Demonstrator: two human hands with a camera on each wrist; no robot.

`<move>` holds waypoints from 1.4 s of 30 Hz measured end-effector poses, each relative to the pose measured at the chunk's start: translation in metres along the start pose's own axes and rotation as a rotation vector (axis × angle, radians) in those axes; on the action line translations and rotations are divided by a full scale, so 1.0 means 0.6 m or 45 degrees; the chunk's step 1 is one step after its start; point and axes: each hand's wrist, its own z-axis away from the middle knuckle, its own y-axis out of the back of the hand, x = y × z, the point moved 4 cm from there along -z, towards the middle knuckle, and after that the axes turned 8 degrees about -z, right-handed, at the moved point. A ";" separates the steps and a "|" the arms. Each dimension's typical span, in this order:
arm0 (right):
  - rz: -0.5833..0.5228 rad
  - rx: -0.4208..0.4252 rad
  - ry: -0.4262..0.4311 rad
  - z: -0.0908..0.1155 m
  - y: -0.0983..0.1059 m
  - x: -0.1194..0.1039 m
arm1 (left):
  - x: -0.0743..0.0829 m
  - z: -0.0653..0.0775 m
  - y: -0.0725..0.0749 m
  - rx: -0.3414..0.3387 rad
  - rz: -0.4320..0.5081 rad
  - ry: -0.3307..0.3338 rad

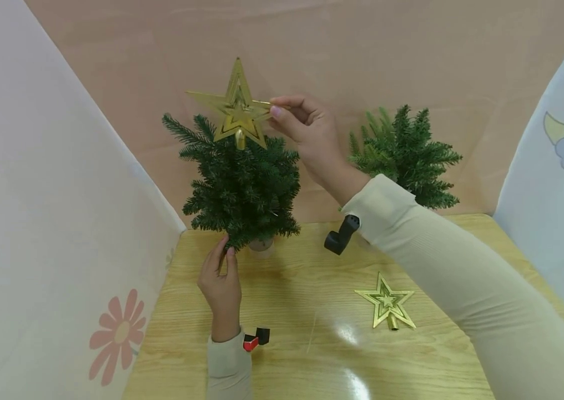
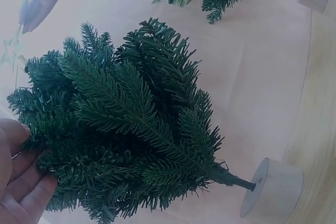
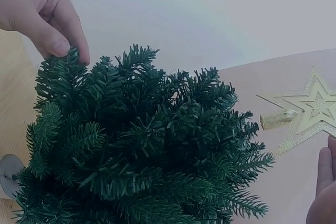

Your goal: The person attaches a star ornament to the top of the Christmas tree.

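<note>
My right hand pinches a gold star tree topper by one point, between thumb and fingertips. The star is upright above the left artificial Christmas tree, its hollow socket pointing down; in the right wrist view the socket stands apart from the branches. With thumb and fingers, my left hand pinches a low branch tip on the tree's front left side, as the right wrist view shows at the branch tip. The tree stands on a round pale wooden base.
A second small green tree stands at the back right, partly behind my right forearm. Another gold star lies on the wooden table at the front right. Fabric walls enclose the table at the back and both sides.
</note>
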 end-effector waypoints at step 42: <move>0.393 -0.038 -0.002 -0.009 0.007 0.029 | -0.001 0.001 0.004 -0.018 -0.030 0.005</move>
